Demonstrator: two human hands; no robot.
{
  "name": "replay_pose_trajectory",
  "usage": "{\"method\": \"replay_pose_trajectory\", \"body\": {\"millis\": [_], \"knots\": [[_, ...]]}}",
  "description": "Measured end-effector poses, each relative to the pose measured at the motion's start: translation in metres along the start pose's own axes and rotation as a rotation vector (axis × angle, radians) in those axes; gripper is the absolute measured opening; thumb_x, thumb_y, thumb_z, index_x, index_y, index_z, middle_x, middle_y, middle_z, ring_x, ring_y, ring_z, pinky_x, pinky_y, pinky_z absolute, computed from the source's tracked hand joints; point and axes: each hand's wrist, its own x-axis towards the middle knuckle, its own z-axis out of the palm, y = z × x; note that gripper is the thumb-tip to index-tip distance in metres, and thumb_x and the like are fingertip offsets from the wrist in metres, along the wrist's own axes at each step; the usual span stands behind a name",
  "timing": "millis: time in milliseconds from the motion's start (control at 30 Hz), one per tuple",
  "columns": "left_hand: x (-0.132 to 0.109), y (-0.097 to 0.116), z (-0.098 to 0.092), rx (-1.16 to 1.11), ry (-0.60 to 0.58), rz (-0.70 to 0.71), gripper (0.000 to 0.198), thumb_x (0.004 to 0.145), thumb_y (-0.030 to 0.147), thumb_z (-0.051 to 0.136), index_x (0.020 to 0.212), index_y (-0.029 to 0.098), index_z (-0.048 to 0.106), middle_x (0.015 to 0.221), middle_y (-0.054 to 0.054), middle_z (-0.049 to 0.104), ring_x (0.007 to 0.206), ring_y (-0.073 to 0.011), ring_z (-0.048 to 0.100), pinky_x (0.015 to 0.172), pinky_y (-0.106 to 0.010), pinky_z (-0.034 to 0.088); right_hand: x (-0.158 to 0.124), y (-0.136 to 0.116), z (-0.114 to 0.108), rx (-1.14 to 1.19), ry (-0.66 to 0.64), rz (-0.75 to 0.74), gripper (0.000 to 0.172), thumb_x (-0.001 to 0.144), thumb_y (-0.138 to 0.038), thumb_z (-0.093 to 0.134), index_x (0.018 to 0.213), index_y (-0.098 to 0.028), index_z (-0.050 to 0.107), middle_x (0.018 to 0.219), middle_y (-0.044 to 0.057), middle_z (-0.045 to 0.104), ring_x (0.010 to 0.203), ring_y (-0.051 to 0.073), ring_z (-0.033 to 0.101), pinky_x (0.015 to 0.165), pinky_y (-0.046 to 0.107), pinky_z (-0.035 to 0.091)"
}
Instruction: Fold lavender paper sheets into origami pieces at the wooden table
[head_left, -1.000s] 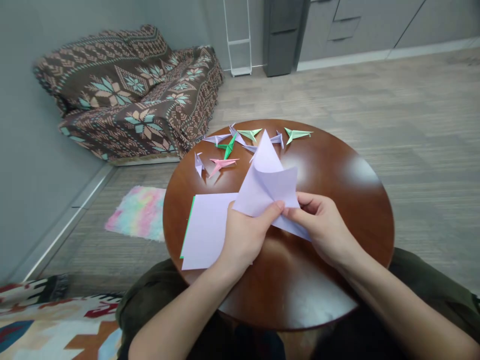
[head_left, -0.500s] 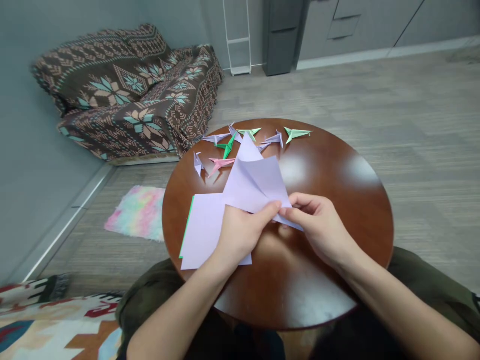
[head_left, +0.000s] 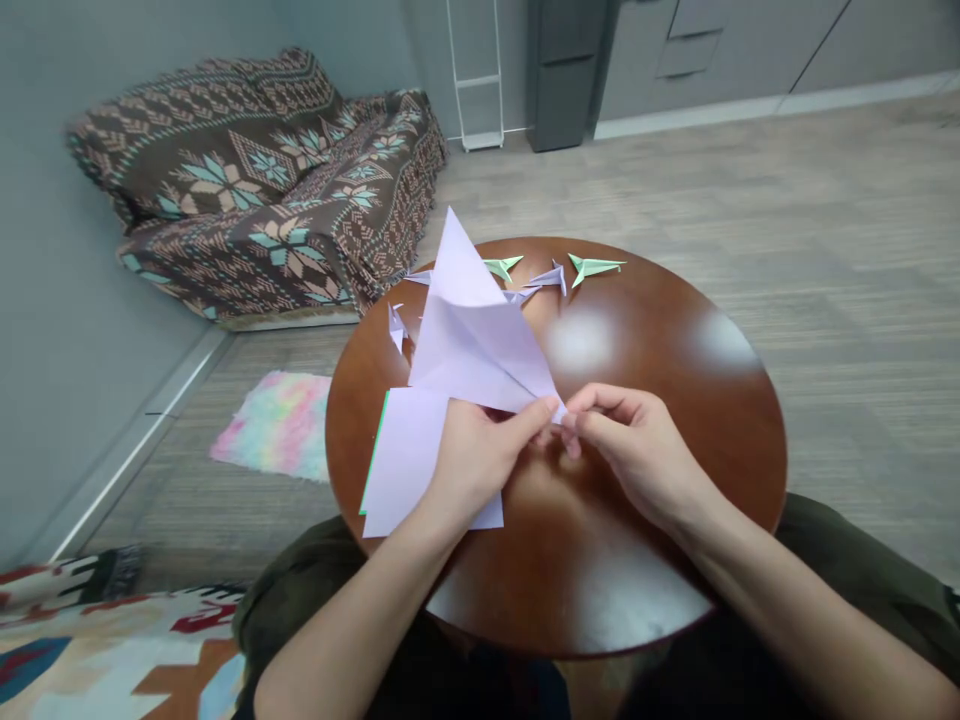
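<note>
A creased sheet of lilac origami paper (head_left: 476,345) is held above the round table, its pointed end reaching toward the far left. My left hand (head_left: 484,445) grips its near edge, thumb on top. At the right corner, my right hand (head_left: 619,425) pinches the paper between thumb and fingers. Under my left wrist lies a stack of lilac paper (head_left: 405,450), with a green edge showing on its left side. Folded paper cranes stand along the far side: a pale green one (head_left: 592,267), a lilac one (head_left: 551,278) and others partly hidden behind the held sheet.
The round brown table (head_left: 675,400) stands right before my knees. A sofa with a patterned cover (head_left: 277,190) is at the far left, near a fluffy pastel mat (head_left: 274,425). A white rack (head_left: 480,80) and a dark grey fridge (head_left: 566,75) stand at the back.
The lilac sheet has swung left and flattened, with its point now farther left. It now covers the pink and dark green cranes. My right fingers have drawn slightly closer to my left thumb.
</note>
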Motion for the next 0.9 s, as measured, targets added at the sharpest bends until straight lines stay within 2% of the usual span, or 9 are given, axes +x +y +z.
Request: {"method": "replay_pose_trajectory", "body": {"millis": [100,233,367,500,633,767,900], "knots": [[0.0031,-0.0006,-0.0034,-0.076,0.048,-0.010,0.023,0.077,0.029,0.084,0.071,0.017,0.066,0.066,0.000,0.067,0.060,-0.0133,0.060,0.057,-0.025,0.047,-0.0012,-0.0006,0.0000,-0.012,0.022,0.009,0.010,0.073,-0.016,0.068,0.065,-0.021,0.070,0.055,-0.002,0.064,0.055,0.014,0.052,0.063,0.030,0.039],[0.0058,0.0000,-0.0064,-0.147,0.051,-0.043,0.022,0.075,0.026,0.086,0.074,0.016,0.066,0.067,0.001,0.065,0.060,-0.0116,0.057,0.055,-0.023,0.046,-0.0020,-0.0015,-0.0001,0.034,-0.006,0.004,0.011,0.074,-0.016,0.069,0.064,-0.021,0.068,0.056,-0.002,0.063,0.055,0.013,0.052,0.062,0.030,0.038],[0.0067,0.0017,-0.0072,-0.179,0.062,-0.014,0.023,0.075,0.025,0.085,0.071,0.016,0.065,0.063,0.003,0.060,0.057,-0.0093,0.053,0.053,-0.022,0.044,-0.0018,0.0005,-0.0044,0.070,-0.063,-0.036,0.013,0.078,-0.016,0.066,0.066,-0.020,0.068,0.059,-0.002,0.063,0.057,0.013,0.052,0.063,0.030,0.039],[0.0061,0.0026,-0.0074,-0.169,0.065,-0.047,0.025,0.072,0.025,0.087,0.070,0.016,0.064,0.064,0.003,0.060,0.057,-0.0089,0.052,0.053,-0.021,0.044,-0.0008,0.0040,-0.0083,0.083,-0.048,-0.081,0.018,0.086,-0.021,0.065,0.069,-0.020,0.069,0.065,-0.001,0.064,0.063,0.014,0.054,0.066,0.030,0.041],[0.0025,0.0010,-0.0053,-0.155,0.030,-0.053,0.019,0.073,0.024,0.086,0.074,0.015,0.069,0.067,0.002,0.066,0.059,-0.0095,0.056,0.054,-0.021,0.045,0.0000,0.0056,-0.0052,0.040,-0.059,-0.104,0.012,0.088,-0.027,0.071,0.078,-0.020,0.072,0.069,0.000,0.067,0.068,0.015,0.057,0.072,0.031,0.043],[0.0007,0.0006,-0.0025,-0.160,-0.038,-0.089,0.016,0.078,0.024,0.082,0.072,0.014,0.072,0.065,-0.001,0.068,0.059,-0.0106,0.060,0.055,-0.021,0.046,-0.0007,0.0038,0.0001,0.027,-0.077,-0.082,0.014,0.086,-0.028,0.075,0.075,-0.020,0.068,0.070,0.001,0.071,0.066,0.015,0.057,0.071,0.031,0.044],[0.0043,0.0048,-0.0017,-0.267,0.066,-0.099,0.014,0.074,0.022,0.084,0.075,0.014,0.073,0.068,-0.002,0.071,0.061,-0.0117,0.062,0.052,-0.020,0.047,-0.0022,0.0015,0.0015,-0.041,-0.020,-0.041,0.013,0.081,-0.026,0.076,0.073,-0.020,0.068,0.062,-0.002,0.066,0.061,0.013,0.054,0.062,0.028,0.040]]}}
